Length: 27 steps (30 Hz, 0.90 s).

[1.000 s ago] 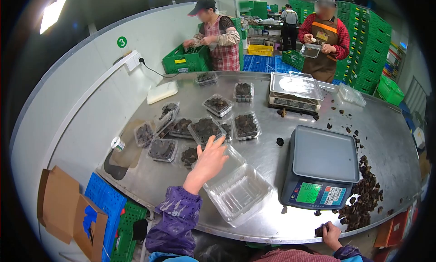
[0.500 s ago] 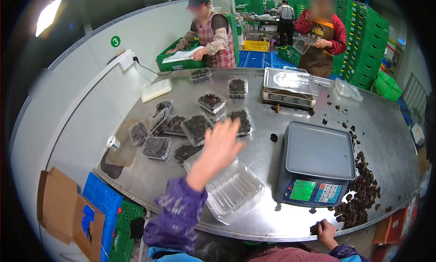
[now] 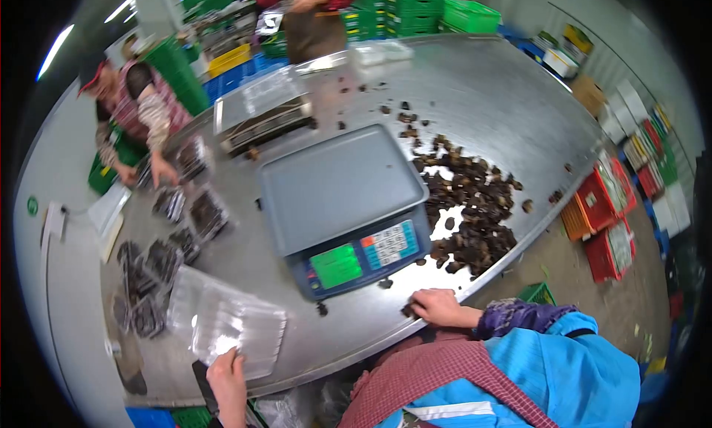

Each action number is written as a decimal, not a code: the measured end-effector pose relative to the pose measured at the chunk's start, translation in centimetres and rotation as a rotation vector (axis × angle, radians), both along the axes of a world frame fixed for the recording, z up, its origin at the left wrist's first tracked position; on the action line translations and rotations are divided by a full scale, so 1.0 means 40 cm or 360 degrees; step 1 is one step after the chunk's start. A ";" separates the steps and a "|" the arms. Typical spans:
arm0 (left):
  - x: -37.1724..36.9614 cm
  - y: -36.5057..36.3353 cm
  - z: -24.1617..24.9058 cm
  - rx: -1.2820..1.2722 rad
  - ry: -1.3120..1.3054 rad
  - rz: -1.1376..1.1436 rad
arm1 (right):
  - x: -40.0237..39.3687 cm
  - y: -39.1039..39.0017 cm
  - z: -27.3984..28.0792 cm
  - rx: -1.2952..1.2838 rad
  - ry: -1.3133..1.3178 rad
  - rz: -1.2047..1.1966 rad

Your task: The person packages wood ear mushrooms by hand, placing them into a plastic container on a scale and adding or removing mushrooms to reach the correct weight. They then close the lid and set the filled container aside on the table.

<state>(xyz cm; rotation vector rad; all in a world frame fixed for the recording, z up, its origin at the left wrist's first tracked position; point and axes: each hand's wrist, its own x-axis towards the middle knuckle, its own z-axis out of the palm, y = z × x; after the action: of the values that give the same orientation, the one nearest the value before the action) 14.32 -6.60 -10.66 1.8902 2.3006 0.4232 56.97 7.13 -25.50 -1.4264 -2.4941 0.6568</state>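
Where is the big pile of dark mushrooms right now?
In the head view, the pile of dark mushrooms lies on the steel table, just to the right of the scale and beyond the right hand.

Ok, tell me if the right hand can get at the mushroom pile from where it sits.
Probably yes. The right hand rests on the table edge just below the scale, and the mushroom pile lies up and to its right with only bare steel and a few loose pieces between.

bright overhead strip lighting, heavy fisheye warping, dark corners, strong motion blur leftward.
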 end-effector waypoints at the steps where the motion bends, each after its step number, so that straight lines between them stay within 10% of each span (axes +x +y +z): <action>1: 0.003 0.001 -0.002 -0.0001 0.0008 -0.0056 | 0.011 0.003 -0.005 -0.0026 0.0066 0.0042; 8: 0.009 0.009 0.028 -0.0233 0.0127 0.0399 | 0.099 0.024 0.027 -0.0302 0.0495 0.0194; 14: 0.096 0.109 0.128 0.0848 0.0190 0.1179 | 0.231 0.101 0.029 0.0163 0.0311 0.0166; 20: 0.385 0.445 0.075 0.0570 -0.0042 -0.0255 | 0.328 0.218 0.103 0.0140 0.0521 0.0076; 27: 0.560 0.579 0.070 0.0235 0.0209 -0.0554 | 0.579 0.289 0.184 -0.0052 0.0266 -0.0498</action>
<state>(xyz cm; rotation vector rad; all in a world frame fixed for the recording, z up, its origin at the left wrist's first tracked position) 36.70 16.56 -7.87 2.3985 1.9980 0.4443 80.13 18.69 -18.16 -1.6512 -2.0840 0.7214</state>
